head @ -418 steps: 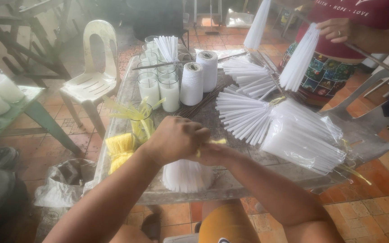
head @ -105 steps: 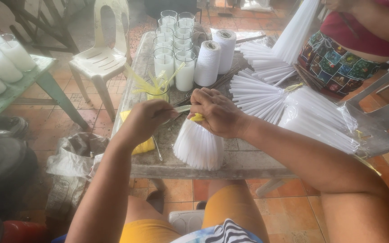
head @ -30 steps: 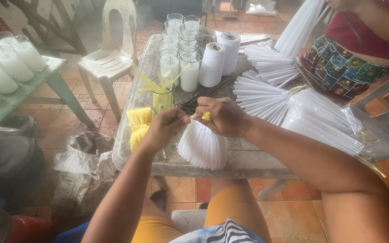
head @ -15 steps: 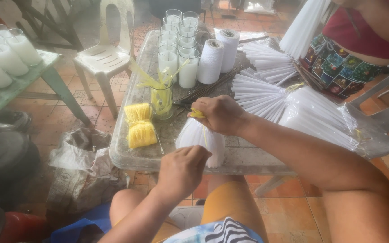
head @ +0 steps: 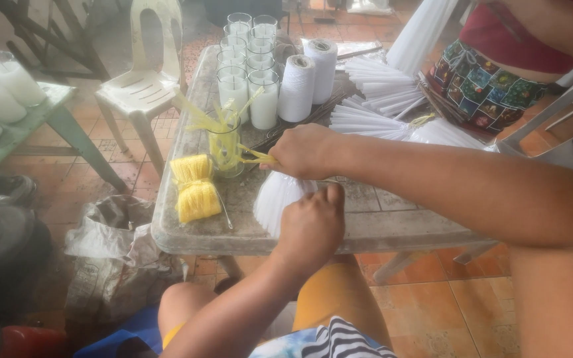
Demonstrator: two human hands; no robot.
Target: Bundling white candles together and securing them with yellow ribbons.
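At the far left a green side table (head: 48, 109) carries glasses filled with white wax (head: 8, 79), kept off the work surface, and a white plastic chair (head: 144, 73) stands between it and the worn grey table (head: 187, 232). A crumpled sack (head: 111, 245) lies on the floor tiles below that table's left edge. On the near left part of the tabletop lies a bundle of yellow string (head: 195, 189), tied at its waist so the strands stay together, and just beside it a clear glass (head: 225, 146) holds loose yellow strips (head: 217, 119) upright, within easy reach. Behind stand rows of wax-filled glasses (head: 250, 66) and two white thread spools (head: 308, 76). The fan of white sticks (head: 280, 199) rests at the near edge, splayed toward the person. The left hand (head: 313, 229) is curled over its spread end, fingers clenched round the sticks, seemingly to keep them gathered. The right hand (head: 306, 151) pinches the narrow top, closed there on a yellow strip, as if cinching the neck. To the right lie more tied white fans (head: 379, 89) and a loose heap of sticks (head: 445, 132), next to another seated person (head: 499, 73)
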